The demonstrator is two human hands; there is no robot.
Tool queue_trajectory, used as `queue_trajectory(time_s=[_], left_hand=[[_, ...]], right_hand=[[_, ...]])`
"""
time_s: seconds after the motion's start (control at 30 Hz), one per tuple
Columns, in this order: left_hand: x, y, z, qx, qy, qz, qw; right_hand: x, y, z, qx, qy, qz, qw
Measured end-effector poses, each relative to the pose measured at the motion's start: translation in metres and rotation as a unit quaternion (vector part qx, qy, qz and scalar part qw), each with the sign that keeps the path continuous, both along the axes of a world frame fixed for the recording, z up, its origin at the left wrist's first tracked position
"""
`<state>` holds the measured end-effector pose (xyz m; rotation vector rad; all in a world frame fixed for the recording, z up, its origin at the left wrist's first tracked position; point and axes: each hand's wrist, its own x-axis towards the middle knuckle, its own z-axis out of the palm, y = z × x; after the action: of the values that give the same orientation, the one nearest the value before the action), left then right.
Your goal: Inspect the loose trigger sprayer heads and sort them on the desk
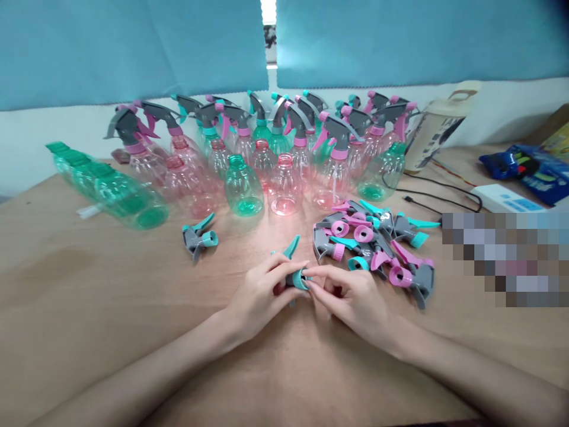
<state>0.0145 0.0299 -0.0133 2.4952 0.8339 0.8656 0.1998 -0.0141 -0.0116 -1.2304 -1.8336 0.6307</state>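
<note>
Near the middle of the table, my left hand (264, 290) is closed around a grey and teal spray trigger head (299, 279), its teal lever pointing away from me. The thumb and fingers of my right hand (351, 299) pinch at the open teal collar of the same head; whether they hold a separate small part there is hidden. To the right of my hands lies a pile of loose trigger heads (377, 237) in grey, pink and teal. Another grey and teal trigger head (198, 238) rests alone on the left.
Behind stand several pink and green bottles without tops, such as a green bottle (243, 187), and several with trigger heads, like a pink one (333, 172). Green bottles (128, 198) lean in a row at left. A tumbler (438, 130), cables, a white box (507, 198) and blue packets (533, 169) stand right.
</note>
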Motion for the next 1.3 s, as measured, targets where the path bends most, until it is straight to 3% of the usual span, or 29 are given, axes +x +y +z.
queue_trajectory(time_s=[0.2,0.43,0.6,0.77,0.9,1.07,1.3], left_hand=[[0.000,-0.004,-0.001,0.071,0.023,0.048,0.996],[0.004,-0.004,0.003,0.187,0.028,0.075,0.979],[0.004,-0.004,0.002,0.166,0.017,0.061,0.984],[0.002,-0.004,-0.001,0.125,-0.003,0.046,0.991],[0.002,-0.004,-0.002,0.122,-0.001,0.033,0.992],[0.002,-0.005,-0.001,0.108,-0.001,0.011,0.994],[0.000,0.001,0.002,0.020,-0.005,-0.018,1.000]], right_hand=[[0.005,0.001,0.001,-0.004,-0.034,-0.016,0.999],[0.002,0.000,0.006,-0.137,0.038,-0.036,0.989],[-0.001,-0.003,0.004,-0.150,0.091,-0.042,0.984],[-0.003,-0.004,0.002,-0.079,0.075,-0.022,0.994],[-0.002,-0.003,0.000,0.034,0.019,-0.019,0.999],[0.004,0.001,-0.004,0.181,-0.034,-0.003,0.983],[0.016,0.012,-0.005,0.236,-0.087,0.029,0.967]])
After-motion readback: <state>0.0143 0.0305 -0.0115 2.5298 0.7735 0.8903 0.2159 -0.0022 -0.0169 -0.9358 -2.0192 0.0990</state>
